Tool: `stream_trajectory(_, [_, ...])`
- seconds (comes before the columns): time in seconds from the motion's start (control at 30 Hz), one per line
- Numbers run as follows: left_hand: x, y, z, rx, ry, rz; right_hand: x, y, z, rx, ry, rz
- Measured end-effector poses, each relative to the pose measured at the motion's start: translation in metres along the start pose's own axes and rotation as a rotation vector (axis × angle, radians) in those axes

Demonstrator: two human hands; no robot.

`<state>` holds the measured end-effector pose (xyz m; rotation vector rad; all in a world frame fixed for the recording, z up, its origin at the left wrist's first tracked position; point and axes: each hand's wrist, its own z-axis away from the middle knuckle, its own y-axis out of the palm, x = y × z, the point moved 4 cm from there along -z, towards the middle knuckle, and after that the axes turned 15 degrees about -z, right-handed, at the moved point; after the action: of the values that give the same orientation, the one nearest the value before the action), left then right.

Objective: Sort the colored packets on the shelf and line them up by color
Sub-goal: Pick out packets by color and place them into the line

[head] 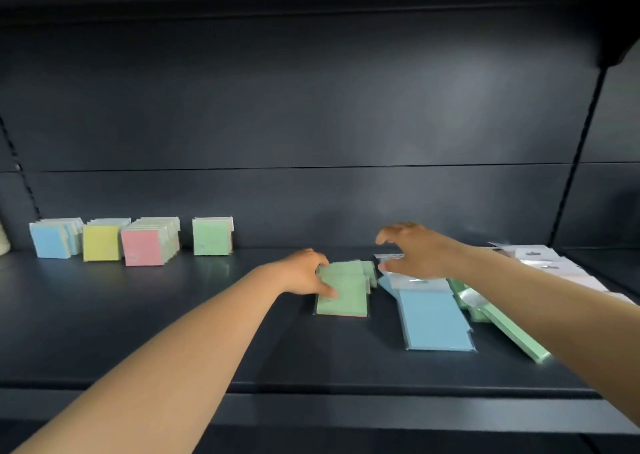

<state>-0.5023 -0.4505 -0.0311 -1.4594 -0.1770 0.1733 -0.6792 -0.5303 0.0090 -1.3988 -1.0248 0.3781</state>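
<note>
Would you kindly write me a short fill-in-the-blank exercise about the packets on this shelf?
1. The left hand grips a flat pile of ____ packets.
2. Among the upright rows at the back of the dark shelf, the pink packets stand directly right of the ____ ones.
3. The right hand hovers with fingers ____, holding nothing.

Missing words: green; yellow; spread

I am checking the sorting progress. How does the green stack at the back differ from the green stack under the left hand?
The back green stack stands upright in the row at the wall, untouched; the front green stack lies flat mid-shelf, gripped by the left hand. The back one looks squared, the front one fanned. Both are pale green packets.
</note>
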Motion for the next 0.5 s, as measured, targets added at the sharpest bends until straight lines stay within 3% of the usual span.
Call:
stream_trajectory(0.33, [0.0, 0.016, -0.015, 0.078, -0.057, 0.176, -0.015, 0.017, -0.01, 0.076, 0.038, -0.123])
stream_trajectory(0.5, [0.027, 0.024, -0.006, -0.002, -0.081, 0.547, -0.017, 0.02, -0.027, 0.095, 0.078, -0.158])
